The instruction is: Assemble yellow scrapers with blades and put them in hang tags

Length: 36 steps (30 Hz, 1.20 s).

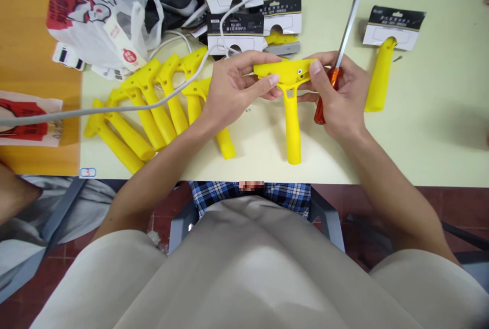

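Between my two hands is a yellow scraper (292, 115), its wide head at the top and its handle pointing toward me. My left hand (239, 87) pinches the left end of the head between thumb and fingers. With its thumb on the right end of the head, my right hand (342, 97) also grips a screwdriver (350, 23). The screwdriver's orange-red handle lies in the palm and its long metal shaft points up and away. A screw (300, 72) shows in the scraper head. Several more yellow scrapers (153, 105) lie left of my left hand, partly behind my forearm.
Printed black-and-white cards (235, 31) are stacked at the back. A yellow handle (380, 82) with a card (395, 26) lies at right. A grey cable (153, 105) crosses over the left scrapers. A plastic bag (95, 23) sits back left. The table edge (260, 182) is near my body.
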Motion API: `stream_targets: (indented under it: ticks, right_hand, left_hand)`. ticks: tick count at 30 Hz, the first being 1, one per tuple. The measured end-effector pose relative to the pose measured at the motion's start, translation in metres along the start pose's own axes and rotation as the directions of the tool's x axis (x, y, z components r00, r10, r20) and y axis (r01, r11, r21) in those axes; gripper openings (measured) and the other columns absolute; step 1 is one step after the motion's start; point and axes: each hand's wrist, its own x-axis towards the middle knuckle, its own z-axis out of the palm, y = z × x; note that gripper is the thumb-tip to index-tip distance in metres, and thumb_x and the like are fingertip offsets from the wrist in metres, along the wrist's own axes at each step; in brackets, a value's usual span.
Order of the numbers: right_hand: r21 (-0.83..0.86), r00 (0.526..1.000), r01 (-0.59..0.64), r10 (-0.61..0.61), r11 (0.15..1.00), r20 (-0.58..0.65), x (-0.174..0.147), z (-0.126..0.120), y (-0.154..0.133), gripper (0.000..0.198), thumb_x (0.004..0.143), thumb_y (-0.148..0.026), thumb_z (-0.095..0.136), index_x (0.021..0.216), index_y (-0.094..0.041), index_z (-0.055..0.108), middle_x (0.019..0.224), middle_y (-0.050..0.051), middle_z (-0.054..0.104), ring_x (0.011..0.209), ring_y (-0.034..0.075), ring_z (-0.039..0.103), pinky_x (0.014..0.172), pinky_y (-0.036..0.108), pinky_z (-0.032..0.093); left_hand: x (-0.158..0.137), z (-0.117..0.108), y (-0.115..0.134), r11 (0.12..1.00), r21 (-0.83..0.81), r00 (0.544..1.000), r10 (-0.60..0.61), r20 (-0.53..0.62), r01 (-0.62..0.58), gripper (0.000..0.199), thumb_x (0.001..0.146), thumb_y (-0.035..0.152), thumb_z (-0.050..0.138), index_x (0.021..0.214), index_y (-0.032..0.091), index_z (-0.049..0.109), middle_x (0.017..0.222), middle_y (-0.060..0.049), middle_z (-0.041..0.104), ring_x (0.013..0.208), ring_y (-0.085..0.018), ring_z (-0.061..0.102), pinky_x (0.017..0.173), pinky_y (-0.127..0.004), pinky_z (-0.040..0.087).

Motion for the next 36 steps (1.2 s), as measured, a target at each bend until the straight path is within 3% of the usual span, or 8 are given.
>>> stream_targets:
  ticks: [5, 11, 20, 24, 28, 32, 36]
  right_hand:
    - [0.05, 0.999, -0.018, 0.017, 0.999, 0.029, 0.003, 0.0, 0.002, 0.069, 0.091, -0.079, 0.077, 0.127, -0.022, 0.069, 0.122, 0.003, 0.072, 0.091, 0.005, 0.07, 0.081, 0.018, 0.069]
    - [0.135, 0.993, -0.065, 0.05, 0.989, 0.106, 0.007, -0.003, 0.007, 0.062, 0.093, -0.076, 0.076, 0.127, -0.024, 0.066, 0.124, 0.002, 0.072, 0.098, 0.008, 0.075, 0.096, 0.027, 0.072]
    - [0.159, 0.99, -0.084, 0.065, 0.984, 0.125, 0.008, -0.003, 0.008, 0.06, 0.09, -0.072, 0.082, 0.12, -0.023, 0.064, 0.124, 0.002, 0.072, 0.103, 0.008, 0.073, 0.098, 0.024, 0.071]
    - [0.153, 0.987, -0.094, 0.073, 0.984, 0.14, 0.009, -0.004, 0.009, 0.059, 0.09, -0.069, 0.083, 0.118, -0.021, 0.063, 0.12, 0.002, 0.072, 0.091, 0.007, 0.073, 0.094, 0.025, 0.072]
    - [0.148, 0.988, -0.072, 0.05, 0.986, 0.146, 0.008, -0.005, 0.008, 0.058, 0.091, -0.066, 0.083, 0.121, -0.02, 0.067, 0.114, 0.002, 0.07, 0.087, 0.004, 0.071, 0.088, 0.021, 0.071]
    - [0.115, 0.99, -0.053, 0.037, 0.992, 0.137, 0.006, -0.005, 0.006, 0.058, 0.09, -0.067, 0.084, 0.124, -0.022, 0.074, 0.117, 0.003, 0.071, 0.094, 0.003, 0.071, 0.083, 0.013, 0.068]
    - [0.097, 0.989, -0.072, 0.059, 0.993, 0.132, 0.003, -0.004, 0.002, 0.056, 0.089, -0.066, 0.085, 0.124, -0.024, 0.075, 0.118, 0.002, 0.071, 0.101, 0.005, 0.073, 0.087, 0.016, 0.071]
  left_hand:
    - [0.002, -0.006, -0.017, 0.997, 0.073, 0.999, 0.036, 0.021, -0.037, 0.061, 0.093, 0.073, 0.086, 0.13, 0.025, 0.078, 0.103, -0.007, 0.08, 0.081, -0.024, 0.087, 0.08, -0.04, 0.076]
    - [0.001, -0.006, -0.016, 0.994, 0.073, 0.996, 0.08, 0.024, -0.082, 0.054, 0.097, 0.069, 0.085, 0.13, 0.026, 0.079, 0.103, -0.006, 0.08, 0.081, -0.023, 0.086, 0.078, -0.037, 0.076]
    - [0.002, -0.006, -0.019, 0.989, 0.104, 0.994, 0.108, -0.014, -0.106, 0.051, 0.099, 0.069, 0.083, 0.128, 0.027, 0.082, 0.094, -0.004, 0.078, 0.074, -0.02, 0.083, 0.072, -0.035, 0.074]
    - [0.002, -0.004, -0.019, 0.982, 0.144, 0.992, 0.126, -0.026, -0.121, 0.051, 0.1, 0.071, 0.08, 0.128, 0.028, 0.083, 0.104, -0.006, 0.078, 0.07, -0.016, 0.079, 0.058, -0.027, 0.066]
    - [0.002, -0.006, -0.018, 0.961, 0.18, 0.977, 0.213, 0.003, -0.21, 0.051, 0.101, 0.072, 0.078, 0.126, 0.029, 0.087, 0.108, -0.008, 0.076, 0.062, -0.01, 0.07, 0.045, -0.021, 0.052]
    - [-0.001, -0.009, -0.012, 0.93, 0.305, 0.979, 0.196, 0.055, -0.203, 0.045, 0.096, 0.066, 0.087, 0.127, 0.035, 0.088, 0.115, -0.01, 0.078, 0.084, -0.019, 0.074, 0.051, -0.025, 0.056]
    - [-0.003, -0.011, -0.002, 0.909, 0.373, 0.983, 0.171, 0.073, -0.186, 0.04, 0.093, 0.054, 0.094, 0.13, 0.04, 0.088, 0.118, -0.009, 0.078, 0.102, -0.025, 0.074, 0.063, -0.03, 0.062]
